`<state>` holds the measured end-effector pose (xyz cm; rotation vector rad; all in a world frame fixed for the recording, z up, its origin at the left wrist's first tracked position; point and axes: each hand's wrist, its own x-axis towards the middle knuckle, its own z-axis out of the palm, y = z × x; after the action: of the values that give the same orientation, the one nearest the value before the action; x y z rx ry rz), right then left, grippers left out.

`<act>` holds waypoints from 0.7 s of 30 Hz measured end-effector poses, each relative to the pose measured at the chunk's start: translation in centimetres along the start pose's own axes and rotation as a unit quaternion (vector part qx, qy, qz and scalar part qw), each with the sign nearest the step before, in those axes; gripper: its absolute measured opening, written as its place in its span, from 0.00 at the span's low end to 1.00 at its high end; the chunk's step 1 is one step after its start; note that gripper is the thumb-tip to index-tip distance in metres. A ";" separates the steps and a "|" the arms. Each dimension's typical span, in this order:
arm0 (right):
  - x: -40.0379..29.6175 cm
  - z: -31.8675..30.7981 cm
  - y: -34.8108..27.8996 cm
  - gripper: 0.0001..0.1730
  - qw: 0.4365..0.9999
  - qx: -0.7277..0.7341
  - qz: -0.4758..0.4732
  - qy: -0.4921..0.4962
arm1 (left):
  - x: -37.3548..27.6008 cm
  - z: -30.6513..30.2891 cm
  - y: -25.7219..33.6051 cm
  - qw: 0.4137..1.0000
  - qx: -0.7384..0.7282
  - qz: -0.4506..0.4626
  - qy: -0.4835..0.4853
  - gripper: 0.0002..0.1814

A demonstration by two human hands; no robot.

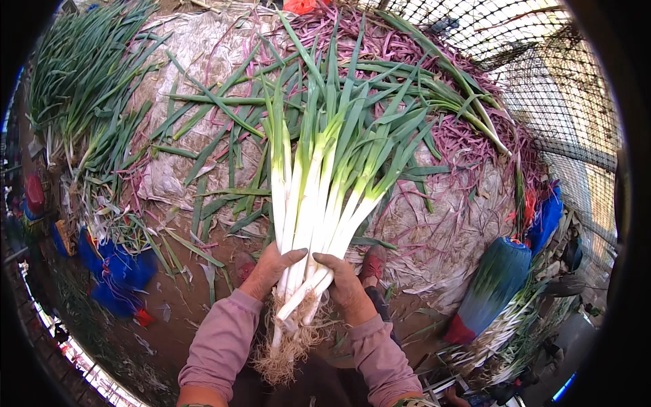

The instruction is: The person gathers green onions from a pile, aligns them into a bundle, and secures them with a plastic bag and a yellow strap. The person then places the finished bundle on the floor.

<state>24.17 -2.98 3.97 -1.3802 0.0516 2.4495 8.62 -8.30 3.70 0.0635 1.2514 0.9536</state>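
Between both hands is a bunch of long green onions [310,203], with white stalks, green leaves fanned out ahead and hairy roots [285,356] pointing towards me. My left hand [272,269] grips the lower stalks from the left side, its thumb lying across them. From the right, my right hand [343,282] clasps the same stalks, and the two thumb tips almost meet. A few stalks cross one another just below the thumbs. The fingers beneath the bunch are hidden.
A pale sheet [432,244] covers the ground, strewn with cut leaves [208,157] and purple strips [452,137]. More green onions [86,86] lie far left. Blue net bags [114,274] are at left. A wrapped bundle [491,290] stands right, near black netting [554,86].
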 end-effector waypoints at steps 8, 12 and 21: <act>-13.7 0.7 0.1 0.21 0.994 -0.045 -0.093 0.046 | -10.7 10.0 2.3 0.998 0.052 -0.028 -0.023 0.27; -20.6 -0.2 0.4 0.31 0.967 -0.082 -0.228 0.077 | -16.5 15.4 1.1 0.997 0.045 -0.052 -0.025 0.24; -38.3 -13.1 0.1 0.43 0.927 -0.072 -0.342 0.136 | -27.5 34.1 -6.6 0.970 0.128 -0.190 -0.083 0.30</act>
<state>53.26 -15.74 29.10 -1.4715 -0.4755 1.7023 40.36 -14.87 33.84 0.1004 1.1720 0.4442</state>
